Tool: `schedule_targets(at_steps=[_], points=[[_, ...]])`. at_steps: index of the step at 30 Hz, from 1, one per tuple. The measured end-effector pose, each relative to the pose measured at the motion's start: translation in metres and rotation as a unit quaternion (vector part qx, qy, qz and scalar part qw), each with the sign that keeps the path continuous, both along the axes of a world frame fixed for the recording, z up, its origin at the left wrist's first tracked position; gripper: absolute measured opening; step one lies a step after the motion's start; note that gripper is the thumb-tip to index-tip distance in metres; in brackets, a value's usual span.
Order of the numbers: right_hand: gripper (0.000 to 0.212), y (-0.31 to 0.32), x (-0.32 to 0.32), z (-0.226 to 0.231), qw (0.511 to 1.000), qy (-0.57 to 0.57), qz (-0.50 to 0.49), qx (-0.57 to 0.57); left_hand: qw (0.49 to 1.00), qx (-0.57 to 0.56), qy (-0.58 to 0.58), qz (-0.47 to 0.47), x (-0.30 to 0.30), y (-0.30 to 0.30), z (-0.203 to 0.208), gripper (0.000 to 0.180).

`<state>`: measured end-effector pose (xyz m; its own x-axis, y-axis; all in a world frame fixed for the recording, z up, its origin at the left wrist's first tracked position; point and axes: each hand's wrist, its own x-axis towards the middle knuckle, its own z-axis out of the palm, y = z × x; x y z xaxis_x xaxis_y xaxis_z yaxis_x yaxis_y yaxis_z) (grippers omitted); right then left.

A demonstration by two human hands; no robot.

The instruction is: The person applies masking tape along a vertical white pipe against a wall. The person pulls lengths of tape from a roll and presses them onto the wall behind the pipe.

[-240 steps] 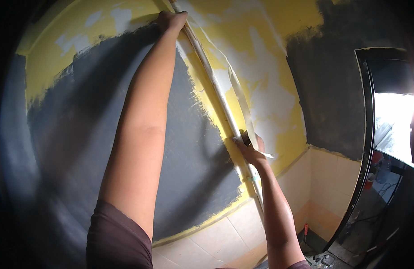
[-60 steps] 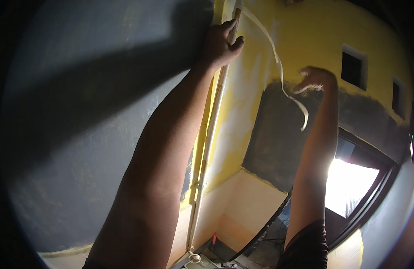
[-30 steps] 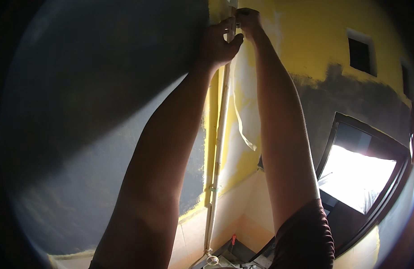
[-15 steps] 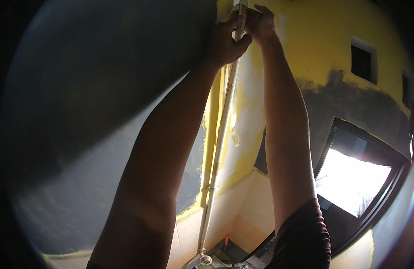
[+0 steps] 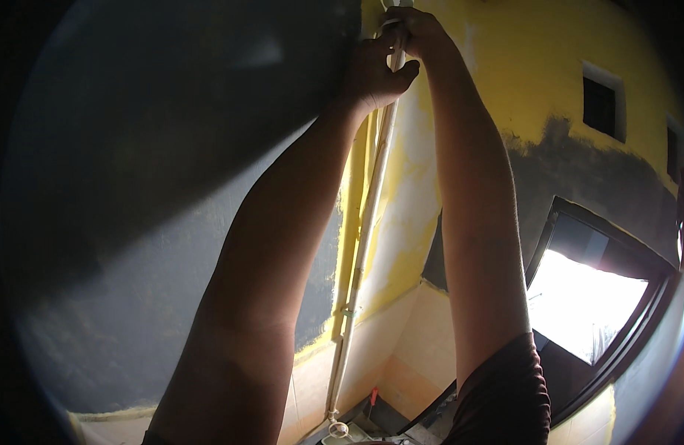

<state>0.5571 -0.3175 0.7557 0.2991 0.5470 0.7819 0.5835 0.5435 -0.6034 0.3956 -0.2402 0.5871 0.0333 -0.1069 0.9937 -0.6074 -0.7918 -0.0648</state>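
Observation:
A long white pipe (image 5: pixel 371 215) runs up the corner between two walls, and both my arms reach up to its upper part. My left hand (image 5: pixel 379 78) is closed on the pipe, thumb pointing right and fingers in shadow behind it. Just above, my right hand (image 5: pixel 422 33) curls its fingers over the pipe from the right side. A whitish curved piece (image 5: pixel 390 22) shows by the right fingertips; its kind cannot be made out. The pipe's top is partly hidden by my fingers and the frame edge.
A dark grey painted wall (image 5: pixel 134 297) stands close on the left. On the right is a yellow wall (image 5: pixel 527 67) with a small square opening (image 5: pixel 599 106) and a bright dark-framed window (image 5: pixel 586 304). Pale tiles (image 5: pixel 416 326) line the lower corner, with a red-handled object (image 5: pixel 374 397) below.
My right hand has gone from raised, spread fingers beside the pipe to curled fingers over it. My left hand stays nearly in place.

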Motion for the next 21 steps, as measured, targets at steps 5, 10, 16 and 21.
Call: schedule_targets(at_steps=[5,10,16,21], points=[[0.02,-0.027,-0.057,-0.022,0.994,-0.041,-0.097,0.004,0.997,0.043,-0.063,-0.007,0.001,0.019,0.005,0.061],[0.031,-0.084,-0.052,-0.015,0.982,-0.056,-0.124,-0.131,0.999,0.01,-0.045,-0.005,0.003,0.001,-0.004,0.061],[0.042,-0.07,-0.122,-0.057,0.956,-0.098,-0.276,0.007,0.999,0.009,-0.049,0.015,0.0,0.015,-0.005,0.062],[0.038,-0.037,-0.122,-0.034,0.866,-0.144,-0.473,0.075,0.998,0.005,-0.056,-0.004,0.015,0.01,0.004,0.063]])
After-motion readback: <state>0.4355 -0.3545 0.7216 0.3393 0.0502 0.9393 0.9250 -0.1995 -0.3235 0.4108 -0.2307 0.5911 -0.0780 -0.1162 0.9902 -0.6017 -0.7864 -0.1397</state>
